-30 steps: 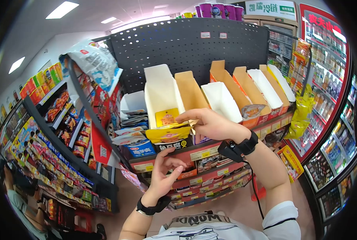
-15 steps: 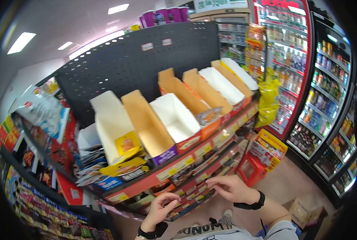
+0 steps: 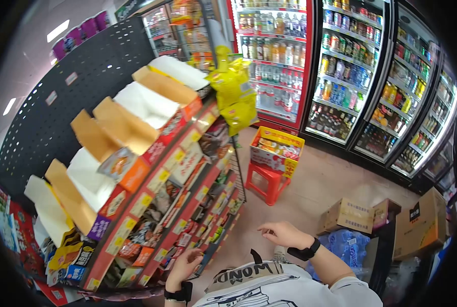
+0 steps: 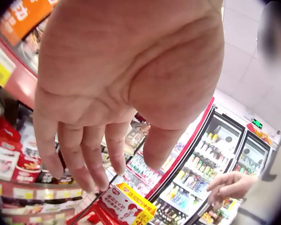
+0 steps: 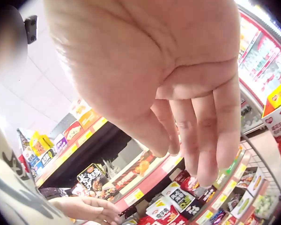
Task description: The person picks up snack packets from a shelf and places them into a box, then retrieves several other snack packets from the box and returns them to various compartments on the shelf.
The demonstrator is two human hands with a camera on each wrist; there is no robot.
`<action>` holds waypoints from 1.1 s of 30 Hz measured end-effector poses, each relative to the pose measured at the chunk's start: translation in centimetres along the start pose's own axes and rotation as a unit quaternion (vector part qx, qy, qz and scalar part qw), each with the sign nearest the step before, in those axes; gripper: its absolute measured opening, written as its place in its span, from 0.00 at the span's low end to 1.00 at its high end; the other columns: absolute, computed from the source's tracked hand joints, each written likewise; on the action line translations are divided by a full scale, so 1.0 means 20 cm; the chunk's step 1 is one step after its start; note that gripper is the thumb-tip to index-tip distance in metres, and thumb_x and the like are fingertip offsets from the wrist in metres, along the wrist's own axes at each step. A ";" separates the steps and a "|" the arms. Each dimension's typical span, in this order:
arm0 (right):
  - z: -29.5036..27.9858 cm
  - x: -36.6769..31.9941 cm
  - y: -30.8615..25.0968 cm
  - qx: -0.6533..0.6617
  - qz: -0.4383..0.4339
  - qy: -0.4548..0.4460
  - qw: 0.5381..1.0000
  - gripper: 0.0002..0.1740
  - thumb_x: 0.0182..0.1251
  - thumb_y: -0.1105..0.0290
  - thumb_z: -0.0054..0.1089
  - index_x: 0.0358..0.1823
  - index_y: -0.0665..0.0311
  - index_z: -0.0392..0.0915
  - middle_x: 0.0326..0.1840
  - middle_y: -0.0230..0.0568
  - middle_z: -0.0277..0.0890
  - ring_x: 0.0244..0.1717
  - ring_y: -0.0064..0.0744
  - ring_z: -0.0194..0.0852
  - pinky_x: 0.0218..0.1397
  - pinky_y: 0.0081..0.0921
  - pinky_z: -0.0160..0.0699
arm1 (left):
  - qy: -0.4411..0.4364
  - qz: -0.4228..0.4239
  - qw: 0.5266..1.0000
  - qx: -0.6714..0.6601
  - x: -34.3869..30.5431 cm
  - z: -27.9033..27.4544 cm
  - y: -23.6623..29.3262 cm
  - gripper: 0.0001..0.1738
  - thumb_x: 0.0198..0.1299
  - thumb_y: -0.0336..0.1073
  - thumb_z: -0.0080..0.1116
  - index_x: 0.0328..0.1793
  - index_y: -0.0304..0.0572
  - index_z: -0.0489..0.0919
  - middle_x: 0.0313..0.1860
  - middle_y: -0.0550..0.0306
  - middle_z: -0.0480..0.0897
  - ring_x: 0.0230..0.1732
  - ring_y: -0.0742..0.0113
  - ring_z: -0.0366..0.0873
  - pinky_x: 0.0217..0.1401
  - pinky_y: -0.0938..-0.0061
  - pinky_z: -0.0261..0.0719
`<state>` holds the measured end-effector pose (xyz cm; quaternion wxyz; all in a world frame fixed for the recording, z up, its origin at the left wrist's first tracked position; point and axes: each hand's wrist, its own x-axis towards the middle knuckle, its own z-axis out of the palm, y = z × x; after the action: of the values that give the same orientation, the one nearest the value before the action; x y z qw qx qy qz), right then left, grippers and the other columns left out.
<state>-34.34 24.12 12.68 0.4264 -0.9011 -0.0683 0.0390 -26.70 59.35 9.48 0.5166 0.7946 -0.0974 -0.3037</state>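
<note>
Head view: shelf rack (image 3: 100, 59) standing on a shop floor (image 3: 305, 199), coolers (image 3: 328, 138) lining the far side.
Open cartons (image 3: 126, 128) are topping the rack; a yellow box (image 3: 269, 161) is resting on a red stool (image 3: 271, 182). Lower packets (image 3: 129, 249) are appearing blurred. Left hand (image 3: 185, 263) is hovering near these packets, right hand (image 3: 288, 236) floating apart, both hands' fingers hanging relaxed.

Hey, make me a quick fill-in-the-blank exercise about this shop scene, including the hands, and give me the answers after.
1. The left hand and right hand are holding ____.
2. The yellow-rimmed carton sits on a red ____.
3. The cups at the top edge of the dark pegboard are coloured ____.

Missing words: nothing; stool; purple.
</note>
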 end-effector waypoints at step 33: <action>-0.97 0.01 1.22 0.171 0.291 0.192 0.922 0.13 0.58 0.73 0.54 0.46 0.66 0.76 0.32 0.40 0.79 0.31 0.28 0.77 0.38 0.22 0.75 | -0.284 0.279 0.807 0.435 1.78 0.57 -0.72 0.13 0.53 0.41 0.54 0.34 0.39 0.81 0.24 0.53 0.80 0.28 0.67 0.78 0.31 0.71 0.75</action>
<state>-29.53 -5.91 6.12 0.5487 -0.7849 0.2878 -0.0010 -7.18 40.39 -19.97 0.1281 0.7532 -0.5790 -0.2846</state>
